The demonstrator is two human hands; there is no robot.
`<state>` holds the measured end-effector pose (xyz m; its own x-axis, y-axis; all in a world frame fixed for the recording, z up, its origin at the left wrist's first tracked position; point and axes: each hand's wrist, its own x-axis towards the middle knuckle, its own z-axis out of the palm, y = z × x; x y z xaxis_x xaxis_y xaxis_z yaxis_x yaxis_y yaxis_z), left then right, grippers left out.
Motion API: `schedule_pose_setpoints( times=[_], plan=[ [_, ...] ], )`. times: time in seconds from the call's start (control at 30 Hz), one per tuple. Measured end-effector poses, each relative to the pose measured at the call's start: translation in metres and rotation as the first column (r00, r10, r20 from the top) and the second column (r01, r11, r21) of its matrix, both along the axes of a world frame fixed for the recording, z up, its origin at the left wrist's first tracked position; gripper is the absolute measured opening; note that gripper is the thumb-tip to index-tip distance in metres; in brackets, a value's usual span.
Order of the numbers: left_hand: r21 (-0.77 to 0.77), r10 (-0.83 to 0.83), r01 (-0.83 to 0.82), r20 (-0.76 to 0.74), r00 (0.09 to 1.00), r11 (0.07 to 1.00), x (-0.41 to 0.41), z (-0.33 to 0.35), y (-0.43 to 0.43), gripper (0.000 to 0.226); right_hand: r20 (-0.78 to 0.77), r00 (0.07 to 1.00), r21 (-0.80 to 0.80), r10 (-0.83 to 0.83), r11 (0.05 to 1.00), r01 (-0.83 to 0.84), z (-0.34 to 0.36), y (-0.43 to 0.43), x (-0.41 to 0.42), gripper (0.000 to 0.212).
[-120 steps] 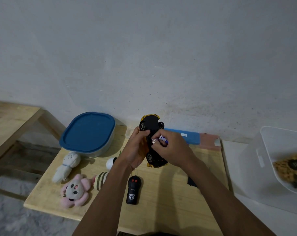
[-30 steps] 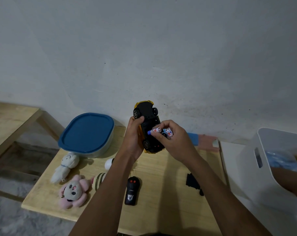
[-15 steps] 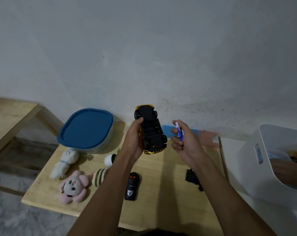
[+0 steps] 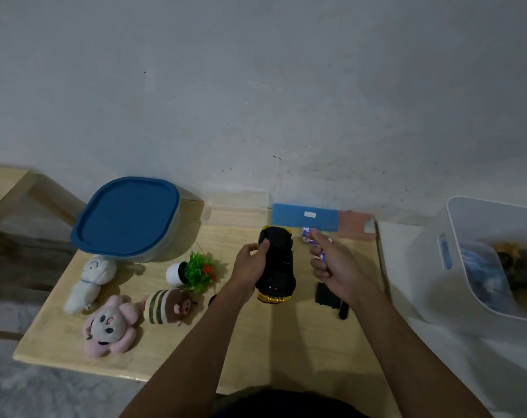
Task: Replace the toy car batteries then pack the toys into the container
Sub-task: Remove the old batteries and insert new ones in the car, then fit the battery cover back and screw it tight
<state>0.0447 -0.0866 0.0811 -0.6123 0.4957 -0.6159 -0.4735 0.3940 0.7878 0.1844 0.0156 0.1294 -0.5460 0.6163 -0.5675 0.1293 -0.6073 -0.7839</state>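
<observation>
A black and yellow toy car [image 4: 276, 268] is held upside down over the wooden table [image 4: 286, 351] by my left hand [image 4: 250, 263], which grips its left side. Just right of the car, my right hand [image 4: 334, 267] is closed around small blue and white batteries [image 4: 308, 236] that stick out above the fingers. A black battery cover [image 4: 327, 295] lies on the table under my right wrist. The container with a blue lid [image 4: 126, 217] stands at the back left, shut. My left forearm hides most of the black remote.
Soft toys lie at the left: a white one [image 4: 88, 280], a pink and grey one [image 4: 108, 325], a striped one [image 4: 165, 306], plus a small green plant toy [image 4: 196, 271]. A blue and pink box [image 4: 319, 220] rests against the wall. A white bin [image 4: 485, 263] stands at right.
My right hand pulled the batteries out of the car and moved right of it. The car has come down nearer the table. The view tilted downward.
</observation>
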Motion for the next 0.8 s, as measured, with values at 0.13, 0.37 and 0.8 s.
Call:
schedule_pose_setpoints(
  times=[0.13, 0.37, 0.8],
  plan=[
    [-0.093, -0.158, 0.151, -0.072, 0.985, 0.984, 0.013, -0.023, 0.004, 0.03, 0.224, 0.974, 0.127, 0.014, 0.991, -0.044, -0.009, 0.004, 0.009, 0.042],
    [-0.161, -0.296, 0.266, -0.199, 0.934, 0.95, 0.021, -0.034, 0.002, 0.025, 0.304, 0.951, 0.186, 0.062, 0.975, -0.123, -0.015, 0.006, 0.009, 0.05],
    [-0.226, -0.256, 0.154, -0.547, 0.797, 0.962, 0.015, -0.059, 0.015, 0.042, 0.59, 0.806, 0.502, -0.047, 0.803, -0.321, -0.053, 0.071, 0.033, 0.035]
  ],
)
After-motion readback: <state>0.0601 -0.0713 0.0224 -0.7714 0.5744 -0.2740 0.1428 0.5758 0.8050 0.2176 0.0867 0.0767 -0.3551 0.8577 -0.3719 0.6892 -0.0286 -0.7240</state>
